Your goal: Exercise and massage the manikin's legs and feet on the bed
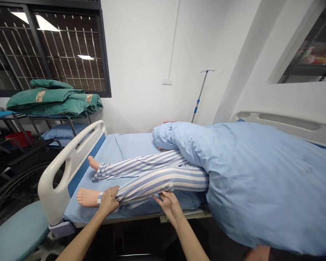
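A figure in blue-and-white striped trousers [149, 181] lies on a bed; its smooth bare feet [88, 197] look like a mannequin's. My left hand [110, 200] is closed around the nearer lower leg, just above the ankle. Under the knee of that same leg, my right hand [169, 206] touches the trouser cloth, thumb and fingers apart. Some fingertips are hidden against the cloth. The nearer knee is slightly bent. A light blue quilt [233, 170] is bunched over the upper body and hides it.
The bed has a white footboard [57, 170] at left and a headboard [288, 123] at right. Beside it stand a round stool [19, 232], a wheelchair [19, 174] and an IV pole [199, 96]. Green bedding [54, 99] is piled at left. Someone's arm [256, 252] shows below the quilt.
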Available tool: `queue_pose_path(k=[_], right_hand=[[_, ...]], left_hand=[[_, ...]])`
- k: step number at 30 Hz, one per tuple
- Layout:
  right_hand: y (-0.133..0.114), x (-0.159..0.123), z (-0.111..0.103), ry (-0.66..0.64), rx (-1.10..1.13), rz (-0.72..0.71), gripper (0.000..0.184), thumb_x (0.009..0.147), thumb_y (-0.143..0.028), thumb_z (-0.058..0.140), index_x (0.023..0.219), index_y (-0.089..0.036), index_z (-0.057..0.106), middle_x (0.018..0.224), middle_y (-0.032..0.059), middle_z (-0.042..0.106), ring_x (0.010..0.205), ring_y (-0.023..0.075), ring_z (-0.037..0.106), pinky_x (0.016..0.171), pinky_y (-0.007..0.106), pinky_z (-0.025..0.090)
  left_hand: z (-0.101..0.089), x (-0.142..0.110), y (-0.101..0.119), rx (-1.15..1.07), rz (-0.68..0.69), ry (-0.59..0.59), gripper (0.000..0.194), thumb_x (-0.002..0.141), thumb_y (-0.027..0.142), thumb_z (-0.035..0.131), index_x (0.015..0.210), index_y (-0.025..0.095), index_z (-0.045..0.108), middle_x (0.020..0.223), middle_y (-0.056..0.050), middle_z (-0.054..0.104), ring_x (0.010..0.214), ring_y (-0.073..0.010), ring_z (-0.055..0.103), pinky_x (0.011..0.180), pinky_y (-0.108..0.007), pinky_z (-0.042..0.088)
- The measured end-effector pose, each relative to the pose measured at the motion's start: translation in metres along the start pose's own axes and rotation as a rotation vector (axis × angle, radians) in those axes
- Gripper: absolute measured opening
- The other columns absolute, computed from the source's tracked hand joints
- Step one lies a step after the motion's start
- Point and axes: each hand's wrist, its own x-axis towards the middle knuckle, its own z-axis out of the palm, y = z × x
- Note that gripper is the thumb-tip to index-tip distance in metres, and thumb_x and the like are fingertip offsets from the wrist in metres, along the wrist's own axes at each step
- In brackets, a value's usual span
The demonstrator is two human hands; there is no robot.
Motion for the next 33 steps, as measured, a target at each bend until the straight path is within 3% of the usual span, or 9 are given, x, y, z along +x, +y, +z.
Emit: queue_pose_path(k=[6, 12, 21, 25, 33], right_hand=[[0.062, 0.012, -0.04, 0.061, 0.211, 0.112, 0.017, 0.061, -0.017, 0.074, 0.069, -0.021, 0.06, 0.08, -0.002, 0.066, 0.081, 0.0183, 0.06, 0.085, 0.047, 0.045], [0.102, 0.023, -0.075, 0.183, 0.287, 0.157, 0.018, 0.06, -0.019, 0.075, 0.07, -0.02, 0.06, 0.072, -0.0011, 0.065, 0.074, 0.0172, 0.061, 0.077, 0.038, 0.047], [0.104, 0.024, -0.077, 0.204, 0.264, 0.169, 0.023, 0.058, -0.02, 0.076, 0.072, -0.019, 0.058, 0.075, -0.001, 0.065, 0.077, 0.0175, 0.061, 0.08, 0.038, 0.046], [0.101, 0.022, -0.073, 0.188, 0.281, 0.19, 0.028, 0.059, -0.029, 0.076, 0.08, -0.021, 0.059, 0.078, -0.0014, 0.065, 0.078, 0.0172, 0.06, 0.08, 0.038, 0.046], [0.062, 0.005, -0.051, 0.018, 0.233, 0.14, 0.024, 0.064, -0.034, 0.074, 0.081, -0.023, 0.06, 0.086, -0.0007, 0.066, 0.086, 0.0189, 0.06, 0.088, 0.043, 0.042]], left_hand=[[0.006, -0.016, -0.04, 0.188, 0.039, -0.007, 0.051, 0.067, 0.017, 0.046, 0.118, 0.019, 0.051, 0.122, -0.008, 0.057, 0.112, -0.0228, 0.048, 0.091, -0.033, 0.032], [0.02, -0.02, -0.049, 0.301, 0.053, -0.028, 0.056, 0.061, 0.015, 0.046, 0.117, 0.018, 0.053, 0.116, -0.009, 0.06, 0.107, -0.025, 0.051, 0.09, -0.036, 0.032], [0.021, -0.019, -0.045, 0.324, 0.031, -0.028, 0.054, 0.065, 0.016, 0.046, 0.118, 0.018, 0.052, 0.115, -0.009, 0.061, 0.106, -0.0244, 0.052, 0.091, -0.034, 0.032], [0.018, -0.021, -0.043, 0.324, 0.018, -0.042, 0.055, 0.066, 0.015, 0.045, 0.121, 0.017, 0.051, 0.119, -0.009, 0.06, 0.107, -0.0243, 0.052, 0.091, -0.035, 0.032], [0.015, -0.018, -0.04, 0.222, -0.014, 0.001, 0.056, 0.066, 0.012, 0.043, 0.12, 0.02, 0.052, 0.122, -0.006, 0.058, 0.111, -0.0227, 0.052, 0.094, -0.032, 0.033]])
